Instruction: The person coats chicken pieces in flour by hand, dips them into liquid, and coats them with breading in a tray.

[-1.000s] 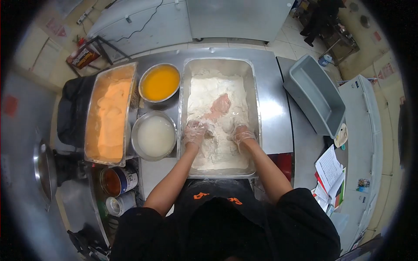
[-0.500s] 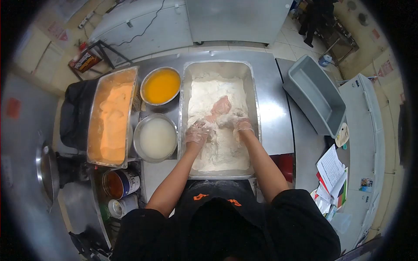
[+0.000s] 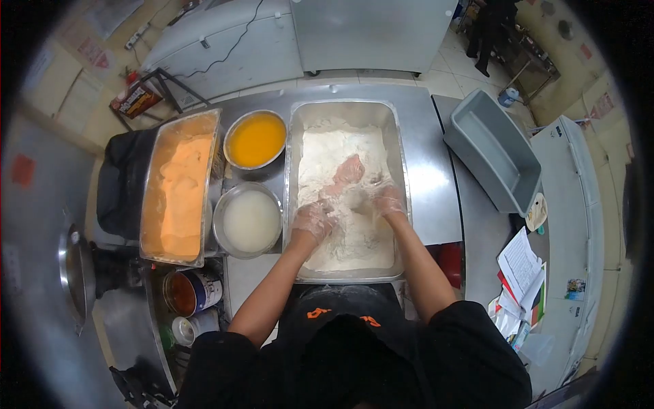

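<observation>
A deep steel pan [image 3: 293, 146] holds a bed of white flour [image 3: 347, 249]. Pale pink raw meat, seemingly chicken [image 3: 350, 168], lies partly coated on the flour near the middle. My left hand [image 3: 314, 219], in a clear plastic glove, reaches into the flour just below and left of the meat. On the other side, my gloved right hand [image 3: 387, 199] is in the flour to the right of the meat. Flour and blur hide the fingertips of both hands, so what they hold, if anything, is hidden.
Left of the pan are a bowl of yellow liquid [image 3: 256, 140], a bowl of cloudy liquid [image 3: 251, 219] and a tub of orange powder [image 3: 178, 191]. A grey bin [image 3: 494, 153] and papers [image 3: 520, 269] are at right. Another person [image 3: 485, 34] stands far back.
My left hand has shifted slightly toward me, and my right hand a little to the right. The meat stays in about the same place, with the flour around it disturbed.
</observation>
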`<control>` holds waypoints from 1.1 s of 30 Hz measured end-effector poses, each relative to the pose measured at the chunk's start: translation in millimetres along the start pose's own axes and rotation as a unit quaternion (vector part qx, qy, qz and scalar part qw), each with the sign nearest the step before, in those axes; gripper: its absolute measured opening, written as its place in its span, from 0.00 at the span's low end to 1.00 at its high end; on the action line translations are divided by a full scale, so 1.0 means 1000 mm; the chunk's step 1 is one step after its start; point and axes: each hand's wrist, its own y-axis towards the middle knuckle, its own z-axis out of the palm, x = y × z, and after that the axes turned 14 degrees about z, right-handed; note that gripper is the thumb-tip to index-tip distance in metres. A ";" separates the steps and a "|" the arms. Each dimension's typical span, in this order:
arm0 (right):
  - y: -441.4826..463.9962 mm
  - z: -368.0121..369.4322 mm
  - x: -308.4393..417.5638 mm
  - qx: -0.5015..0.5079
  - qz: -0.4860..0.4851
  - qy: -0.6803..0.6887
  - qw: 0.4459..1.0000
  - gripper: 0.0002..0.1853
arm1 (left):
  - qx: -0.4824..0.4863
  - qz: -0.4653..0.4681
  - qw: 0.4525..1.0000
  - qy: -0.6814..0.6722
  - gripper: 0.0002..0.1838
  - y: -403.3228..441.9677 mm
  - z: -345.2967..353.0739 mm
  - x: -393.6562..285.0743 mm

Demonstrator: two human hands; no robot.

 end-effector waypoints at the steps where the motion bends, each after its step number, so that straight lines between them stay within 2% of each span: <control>1: -0.007 -0.020 0.010 0.011 -0.011 0.024 1.000 0.16 | -0.015 -0.005 0.999 -0.051 0.19 -0.003 -0.005 0.003; 3: -0.044 -0.078 0.046 0.091 -0.017 0.102 0.990 0.14 | -0.033 -0.013 0.994 -0.101 0.18 -0.006 -0.020 0.005; 5: -0.078 -0.110 0.072 0.149 -0.019 0.144 0.978 0.13 | -0.063 -0.047 0.996 -0.032 0.17 -0.002 -0.037 0.004; 7: -0.091 -0.078 0.071 0.090 -0.097 0.022 0.991 0.12 | -0.067 -0.026 0.997 -0.039 0.17 0.008 -0.014 0.004; 8: -0.092 -0.063 0.064 0.026 -0.172 -0.097 0.980 0.11 | -0.067 -0.002 0.997 -0.043 0.16 0.013 -0.004 0.002; 10: -0.094 -0.066 0.057 0.016 -0.204 -0.118 0.972 0.12 | -0.078 -0.026 0.996 -0.035 0.16 0.009 -0.013 -0.006; 12: -0.099 -0.092 0.069 0.154 -0.054 0.029 0.986 0.14 | -0.039 -0.040 0.991 -0.125 0.15 0.001 -0.039 -0.006; 14: -0.113 -0.085 0.080 0.141 -0.034 0.005 0.989 0.15 | -0.017 -0.035 0.992 -0.121 0.15 0.010 -0.010 0.002; 16: -0.111 -0.067 0.079 0.109 -0.224 -0.139 0.959 0.15 | 0.002 -0.027 0.993 -0.116 0.15 0.002 -0.010 0.001; 17: -0.103 -0.069 0.080 0.108 -0.233 -0.138 0.957 0.15 | -0.041 0.024 0.996 -0.078 0.15 -0.008 -0.014 0.005; 18: -0.110 -0.088 0.097 0.135 -0.230 -0.138 0.954 0.13 | -0.084 0.070 0.993 -0.041 0.15 -0.017 -0.027 0.001; 19: -0.120 -0.104 0.112 0.167 -0.222 -0.139 0.950 0.11 | -0.022 0.024 0.997 -0.077 0.18 -0.025 -0.055 -0.002; 23: -0.142 -0.131 0.175 0.230 -0.253 -0.164 0.925 0.10 | -0.044 0.042 0.989 -0.136 0.17 -0.060 -0.136 -0.004; 25: -0.152 -0.116 0.202 0.236 -0.339 -0.103 0.905 0.11 | -0.074 0.056 0.995 -0.046 0.16 -0.074 -0.175 -0.002; 26: -0.156 -0.104 0.215 0.236 -0.343 -0.106 0.903 0.11 | -0.080 0.055 0.994 -0.047 0.16 -0.076 -0.183 0.015; 28: -0.164 -0.071 0.235 0.273 -0.409 -0.062 0.868 0.12 | -0.133 0.110 0.985 -0.006 0.15 -0.083 -0.192 0.050; 29: -0.165 -0.049 0.241 0.278 -0.412 -0.064 0.865 0.12 | -0.130 0.130 0.983 -0.002 0.14 -0.086 -0.200 0.060; 30: -0.163 -0.023 0.244 0.284 -0.431 -0.068 0.854 0.11 | -0.134 0.124 0.983 -0.001 0.14 -0.089 -0.202 0.070; 32: -0.160 0.033 0.246 0.295 -0.455 -0.073 0.837 0.09 | -0.073 0.065 0.993 0.069 0.10 -0.093 -0.199 0.098; 33: -0.159 0.063 0.244 0.286 -0.471 -0.123 0.826 0.08 | -0.077 0.059 0.993 0.070 0.10 -0.094 -0.187 0.123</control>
